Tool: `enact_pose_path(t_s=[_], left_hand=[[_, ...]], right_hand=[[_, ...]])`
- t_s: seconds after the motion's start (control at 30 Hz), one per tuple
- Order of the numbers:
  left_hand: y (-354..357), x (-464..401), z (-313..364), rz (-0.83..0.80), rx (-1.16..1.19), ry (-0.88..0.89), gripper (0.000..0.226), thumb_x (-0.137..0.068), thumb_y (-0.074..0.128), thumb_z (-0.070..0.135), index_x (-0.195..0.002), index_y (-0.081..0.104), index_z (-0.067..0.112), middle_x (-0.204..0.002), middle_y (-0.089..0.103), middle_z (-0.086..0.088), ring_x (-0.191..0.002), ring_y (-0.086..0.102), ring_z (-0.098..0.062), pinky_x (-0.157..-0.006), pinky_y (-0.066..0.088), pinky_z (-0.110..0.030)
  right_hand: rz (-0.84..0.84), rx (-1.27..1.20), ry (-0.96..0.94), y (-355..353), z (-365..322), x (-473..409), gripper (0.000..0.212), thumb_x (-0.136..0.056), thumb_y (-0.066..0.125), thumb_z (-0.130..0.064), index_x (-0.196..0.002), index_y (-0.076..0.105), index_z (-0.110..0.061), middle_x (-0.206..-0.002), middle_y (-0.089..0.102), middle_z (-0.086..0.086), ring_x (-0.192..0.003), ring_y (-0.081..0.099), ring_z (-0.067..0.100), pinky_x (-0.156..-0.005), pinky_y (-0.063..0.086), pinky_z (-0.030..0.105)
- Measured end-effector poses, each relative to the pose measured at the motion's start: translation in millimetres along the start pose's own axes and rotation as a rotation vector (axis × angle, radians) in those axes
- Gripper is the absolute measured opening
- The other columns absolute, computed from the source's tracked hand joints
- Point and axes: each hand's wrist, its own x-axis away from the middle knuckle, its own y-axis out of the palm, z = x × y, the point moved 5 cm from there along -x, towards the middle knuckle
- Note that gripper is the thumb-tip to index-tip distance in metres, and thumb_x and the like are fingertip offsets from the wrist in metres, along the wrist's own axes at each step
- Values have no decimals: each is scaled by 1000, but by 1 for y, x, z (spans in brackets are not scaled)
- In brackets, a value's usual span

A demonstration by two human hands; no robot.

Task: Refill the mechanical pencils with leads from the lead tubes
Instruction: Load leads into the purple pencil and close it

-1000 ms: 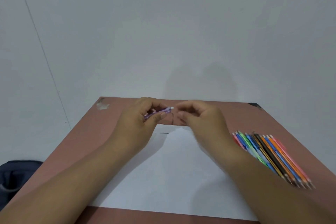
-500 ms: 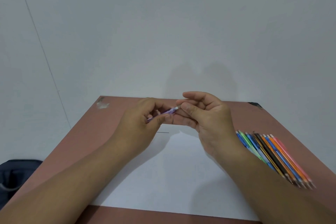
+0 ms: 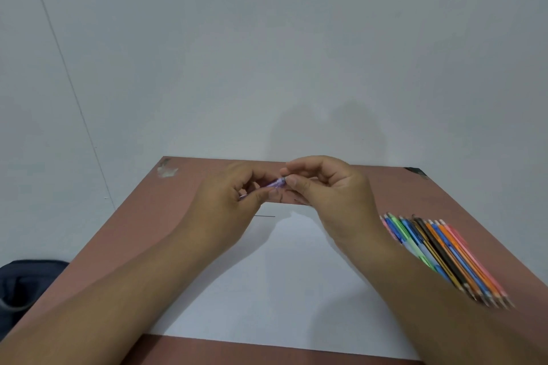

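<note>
A purple mechanical pencil (image 3: 277, 184) is gripped in the left hand (image 3: 228, 201) above the counter (image 3: 142, 225), its cap end pinched by the right hand (image 3: 329, 190); other mech. pencils (image 3: 439, 255) are laid at right.

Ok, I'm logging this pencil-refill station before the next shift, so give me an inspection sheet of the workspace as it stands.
Surface: reddish-brown table with a white sheet lying on it; a pale scuff at the far left corner.
Job's things: purple mechanical pencil held above the table; row of coloured mechanical pencils lying side by side at the right; a thin loose lead at the sheet's far edge. No lead tube can be made out.
Clutter: nothing seen.
Grippers: left hand grips the purple pencil's barrel; right hand pinches its end.
Cables: nothing seen.
Surroundings: plain pale wall; dark bag on the floor at left.
</note>
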Motion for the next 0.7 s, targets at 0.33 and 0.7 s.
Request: enact_pose_path(t_s=[0.33,0.7], left_hand=[[8,1,-7,-38,232,-228,25,-87,76,20,-104,62,33,-81,72,11,-66,64,-6,-60,53,-21],[27,11,-3,-317,402,-256,15,-96,64,10,-97,78,16,-89,75,-6,-73,67,-19,-57,54,-31]], right_hand=[[-58,56,167,4,13,1,17,-100,61,-12,-97,73,0,-94,77,14,-90,76,25,-96,57,44],[102,-648,344,-11,10,-12,26,-103,53,-41,-100,53,-16,-69,59,3,-60,64,17,-69,60,40]])
